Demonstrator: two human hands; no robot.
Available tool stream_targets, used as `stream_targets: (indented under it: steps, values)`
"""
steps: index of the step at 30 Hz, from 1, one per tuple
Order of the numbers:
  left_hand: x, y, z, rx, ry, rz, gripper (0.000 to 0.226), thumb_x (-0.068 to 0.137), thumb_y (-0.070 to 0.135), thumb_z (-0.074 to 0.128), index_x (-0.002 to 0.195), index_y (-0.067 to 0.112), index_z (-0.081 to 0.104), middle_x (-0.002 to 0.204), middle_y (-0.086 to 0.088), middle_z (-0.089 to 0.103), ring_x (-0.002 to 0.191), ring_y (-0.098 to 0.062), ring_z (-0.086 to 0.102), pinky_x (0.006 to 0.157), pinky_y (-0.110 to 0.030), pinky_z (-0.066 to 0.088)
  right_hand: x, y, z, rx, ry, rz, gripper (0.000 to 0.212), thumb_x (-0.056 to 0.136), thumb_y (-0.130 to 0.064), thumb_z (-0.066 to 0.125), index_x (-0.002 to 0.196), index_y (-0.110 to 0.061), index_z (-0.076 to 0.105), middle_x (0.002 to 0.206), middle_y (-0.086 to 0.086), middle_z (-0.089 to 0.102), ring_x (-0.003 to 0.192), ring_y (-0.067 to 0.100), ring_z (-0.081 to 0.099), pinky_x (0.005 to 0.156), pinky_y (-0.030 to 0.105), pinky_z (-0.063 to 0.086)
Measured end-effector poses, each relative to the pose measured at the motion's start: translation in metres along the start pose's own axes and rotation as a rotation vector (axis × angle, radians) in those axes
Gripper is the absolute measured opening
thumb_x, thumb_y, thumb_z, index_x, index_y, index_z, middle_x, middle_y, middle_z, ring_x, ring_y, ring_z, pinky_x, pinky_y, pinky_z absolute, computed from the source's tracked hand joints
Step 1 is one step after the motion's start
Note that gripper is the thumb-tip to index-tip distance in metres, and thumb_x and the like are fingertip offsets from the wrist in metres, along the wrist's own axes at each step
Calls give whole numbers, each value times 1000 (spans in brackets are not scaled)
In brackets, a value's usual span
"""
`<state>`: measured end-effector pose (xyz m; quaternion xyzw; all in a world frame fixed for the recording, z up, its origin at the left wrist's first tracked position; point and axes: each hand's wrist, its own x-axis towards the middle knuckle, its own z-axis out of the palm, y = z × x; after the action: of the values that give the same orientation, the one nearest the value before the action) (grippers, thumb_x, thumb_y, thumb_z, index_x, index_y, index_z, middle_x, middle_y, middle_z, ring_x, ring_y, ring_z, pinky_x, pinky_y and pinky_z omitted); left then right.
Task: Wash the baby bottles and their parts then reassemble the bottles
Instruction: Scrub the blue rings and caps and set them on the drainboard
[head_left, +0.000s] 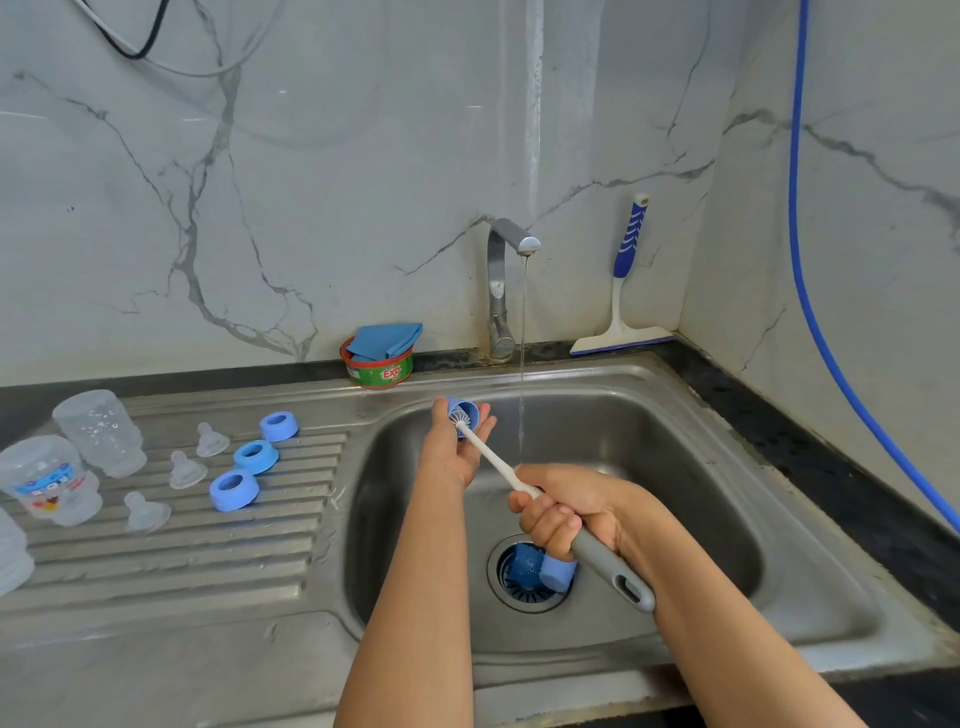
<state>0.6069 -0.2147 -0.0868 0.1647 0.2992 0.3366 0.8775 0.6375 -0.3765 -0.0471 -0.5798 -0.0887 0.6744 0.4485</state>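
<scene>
Right grip (563, 512): was clenched round the brush (498, 467) handle.
Left grip (456, 448): held a blue cap (465, 412) over the sink (675, 467), bristles inside, just left of the tap stream (521, 364).
Risk: wet cap could've slipped out under hard scrubbing and dropped onto the blue pieces (558, 574) at the drain.

Left grip (457, 447) cupping cap (466, 409), right grip (566, 512) fisted round brush handle (608, 566), forearms extended
</scene>
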Motion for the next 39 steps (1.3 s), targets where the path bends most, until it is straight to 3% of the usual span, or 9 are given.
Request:
stream_targets:
  steps: [4,9,12,15,21,25,29,34,39]
  values:
    - [-4,1,4,-27,1,30,47,93,22,62,132,2,47,126,-22,51,113,-33,59,99,-45,49,-2,2,5,-176,163,-24,38,99,-35,33,69,-15,43,44,-8,29,31,3,23,29,13,20]
    - [6,-7,1,255,133,144,48,87,28,70,119,4,44,112,-17,54,97,-25,59,91,-39,53,-5,2,7,-337,357,-103,40,100,-38,30,69,-16,42,41,-8,33,30,4,25,32,14,19]
    - [11,-5,0,269,135,166,44,89,30,67,115,2,45,107,-16,56,95,-25,61,93,-40,53,-10,0,6,-276,317,-150,39,100,-37,32,70,-15,43,43,-8,33,31,3,24,32,13,20]
    - [11,-2,0,160,69,114,52,92,30,62,131,1,44,106,-18,57,86,-25,64,88,-41,53,-10,1,7,-237,250,-127,37,100,-37,33,71,-15,43,45,-8,30,32,3,23,31,13,20]
    - [-2,2,5,38,-46,19,42,95,24,59,129,3,47,118,-22,53,105,-34,61,101,-49,46,-6,1,5,-288,236,-77,37,99,-38,32,71,-15,42,46,-8,31,34,4,23,32,14,21]
    - [4,0,0,162,22,98,49,91,24,64,130,1,45,112,-19,56,84,-24,63,88,-42,53,-5,1,3,-372,318,-98,40,100,-39,31,69,-16,42,45,-8,33,33,4,25,33,13,21]
    - [10,-3,-2,245,51,139,49,89,26,67,125,-2,49,95,-15,60,78,-20,63,81,-38,56,-6,-1,-1,-245,282,-137,40,100,-38,32,69,-15,44,45,-8,31,31,3,24,31,13,20]
    - [5,1,4,144,-63,37,48,94,25,59,132,0,45,123,-23,55,103,-31,61,99,-48,47,-5,-1,2,-18,93,-80,39,99,-34,34,66,-14,42,43,-8,28,28,2,23,26,13,19]
    - [-1,8,7,108,-82,39,44,95,23,59,131,1,46,114,-23,56,95,-32,62,93,-48,50,-4,0,3,-149,165,-72,42,100,-39,32,67,-15,42,45,-8,27,31,3,23,30,13,20]
